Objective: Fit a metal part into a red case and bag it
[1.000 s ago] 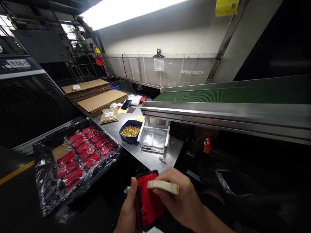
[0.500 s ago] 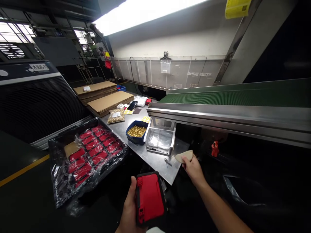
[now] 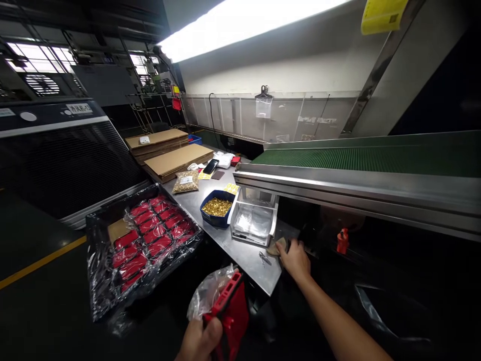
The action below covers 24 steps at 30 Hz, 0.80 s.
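The left hand, thumb pressed against fingers, grips a red-and-black rectangular case [image 3: 235, 316], which I see from my remote post tilted on edge just in front of the near corner of the grey metal table [image 3: 259, 278], a crinkled clear plastic bag [image 3: 206, 293] beside it. My right hand [image 3: 296, 260] touches a flat beige pad [image 3: 273, 249] near a small silver metal tool [image 3: 265, 258]; whether its fingers pinch the pad, I cannot tell.
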Available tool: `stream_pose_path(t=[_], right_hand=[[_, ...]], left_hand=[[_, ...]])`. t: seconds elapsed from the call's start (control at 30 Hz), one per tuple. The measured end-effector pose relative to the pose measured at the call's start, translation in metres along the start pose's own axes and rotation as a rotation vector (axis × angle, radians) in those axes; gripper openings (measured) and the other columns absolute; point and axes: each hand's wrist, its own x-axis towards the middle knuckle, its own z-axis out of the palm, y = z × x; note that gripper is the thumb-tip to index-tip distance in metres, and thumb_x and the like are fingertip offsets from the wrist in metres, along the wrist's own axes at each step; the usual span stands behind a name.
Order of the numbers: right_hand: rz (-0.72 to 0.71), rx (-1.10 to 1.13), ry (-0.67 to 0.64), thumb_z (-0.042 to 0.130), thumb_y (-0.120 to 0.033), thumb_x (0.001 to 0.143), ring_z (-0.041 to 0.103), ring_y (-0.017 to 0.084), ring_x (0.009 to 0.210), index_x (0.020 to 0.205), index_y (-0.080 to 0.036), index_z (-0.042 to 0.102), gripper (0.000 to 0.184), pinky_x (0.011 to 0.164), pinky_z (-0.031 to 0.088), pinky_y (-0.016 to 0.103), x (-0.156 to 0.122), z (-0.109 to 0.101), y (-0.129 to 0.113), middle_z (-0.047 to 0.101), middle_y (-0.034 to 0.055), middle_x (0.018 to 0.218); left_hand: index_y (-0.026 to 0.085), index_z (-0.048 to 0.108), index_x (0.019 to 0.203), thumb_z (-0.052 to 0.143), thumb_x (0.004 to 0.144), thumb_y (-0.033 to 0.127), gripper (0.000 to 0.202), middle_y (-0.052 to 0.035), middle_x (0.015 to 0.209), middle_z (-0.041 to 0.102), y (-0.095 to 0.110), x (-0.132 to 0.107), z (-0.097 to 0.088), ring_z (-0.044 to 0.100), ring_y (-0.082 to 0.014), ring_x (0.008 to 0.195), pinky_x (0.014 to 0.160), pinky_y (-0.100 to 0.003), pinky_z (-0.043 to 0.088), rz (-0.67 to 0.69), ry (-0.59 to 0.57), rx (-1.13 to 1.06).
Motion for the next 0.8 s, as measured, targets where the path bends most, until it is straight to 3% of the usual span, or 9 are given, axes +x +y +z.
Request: stream_pose_path(t=[0.07, 0.13, 0.2, 0.3, 0.4, 0.5, 0.67, 0.8], right_hand=[[-0.085, 0.087, -0.057, 0.048, -0.051, 0.09, 0.06, 0.03, 0.104, 0.115, -0.013, 0.061, 0.047, 0.09, 0.049, 0.041, -0.024, -0.009, -0.018, 0.059, 0.0178, 0.116], [-0.184, 0.266, -0.224, 0.047, -0.055, 0.092, 0.063, 0.023, 0.092, 0.107, -0.018, 0.065, 0.043, 0.083, 0.051, 0.032, -0.059, -0.023, -0.041, 0.066, 0.0093, 0.102], [-0.236, 0.605, -0.461, 0.052, -0.055, 0.092, 0.063, 0.023, 0.093, 0.112, -0.019, 0.064, 0.043, 0.084, 0.051, 0.033, -0.095, -0.039, -0.063, 0.066, 0.0082, 0.1], [-0.348, 0.861, -0.621, 0.062, -0.054, 0.087, 0.06, 0.024, 0.105, 0.122, -0.025, 0.059, 0.046, 0.094, 0.047, 0.037, -0.132, -0.061, -0.087, 0.062, 0.0085, 0.116], [-0.42, 0.832, -0.651, 0.077, -0.057, 0.072, 0.057, 0.027, 0.108, 0.123, -0.027, 0.058, 0.062, 0.099, 0.044, 0.041, -0.143, -0.074, -0.097, 0.059, 0.0082, 0.119], [-0.374, 0.791, -0.654, 0.085, -0.05, 0.064, 0.056, 0.027, 0.109, 0.119, -0.027, 0.06, 0.065, 0.102, 0.042, 0.043, -0.143, -0.08, -0.1, 0.06, 0.0065, 0.115], [-0.323, 0.885, -0.769, 0.084, -0.048, 0.068, 0.056, 0.027, 0.114, 0.114, -0.026, 0.061, 0.056, 0.106, 0.039, 0.045, -0.146, -0.081, -0.101, 0.062, 0.0068, 0.119], [-0.261, 0.993, -0.722, 0.064, -0.054, 0.086, 0.059, 0.026, 0.109, 0.111, -0.021, 0.063, 0.042, 0.097, 0.046, 0.043, -0.148, -0.075, -0.099, 0.063, 0.0108, 0.116]], left_hand=[[0.019, 0.056, 0.134, 0.079, 0.06, 0.065, 0.09, -0.0168, 0.123, 0.067, 0.0, 0.001, -0.003, 0.047, -0.0435, 0.13, 0.115, -0.05, 0.032, 0.157, 0.006, 0.198], [0.021, 0.055, 0.135, 0.084, 0.056, 0.06, 0.093, -0.0177, 0.126, 0.064, 0.001, 0.003, -0.002, 0.044, -0.0468, 0.132, 0.112, -0.053, 0.037, 0.219, -0.024, 0.267], [0.022, 0.056, 0.134, 0.089, 0.053, 0.046, 0.091, -0.0179, 0.126, 0.064, 0.003, 0.005, 0.0, 0.042, -0.0491, 0.131, 0.108, -0.055, 0.041, 0.23, -0.045, 0.274], [0.023, 0.06, 0.13, 0.091, 0.047, 0.026, 0.089, -0.0177, 0.121, 0.065, 0.004, 0.008, 0.002, 0.041, -0.0514, 0.131, 0.106, -0.058, 0.041, 0.264, -0.035, 0.27], [0.024, 0.067, 0.123, 0.089, 0.05, 0.027, 0.076, -0.0159, 0.117, 0.066, 0.002, 0.01, -0.002, 0.039, -0.0506, 0.132, 0.11, -0.058, 0.035, 0.315, -0.074, 0.37], [0.026, 0.072, 0.115, 0.087, 0.055, 0.035, 0.062, -0.0141, 0.117, 0.066, -0.001, 0.011, -0.007, 0.035, -0.0486, 0.134, 0.115, -0.056, 0.026, 0.379, -0.13, 0.552], [0.025, 0.069, 0.122, 0.08, 0.056, 0.064, 0.079, -0.0161, 0.126, 0.058, 0.002, 0.008, -0.002, 0.029, -0.0482, 0.136, 0.115, -0.049, 0.028, 0.404, -0.086, 0.58], [0.024, 0.075, 0.111, 0.088, 0.048, 0.057, 0.073, -0.0149, 0.128, 0.057, 0.008, 0.005, 0.01, 0.033, -0.0468, 0.134, 0.117, -0.048, 0.027, 0.333, -0.062, 0.452]])
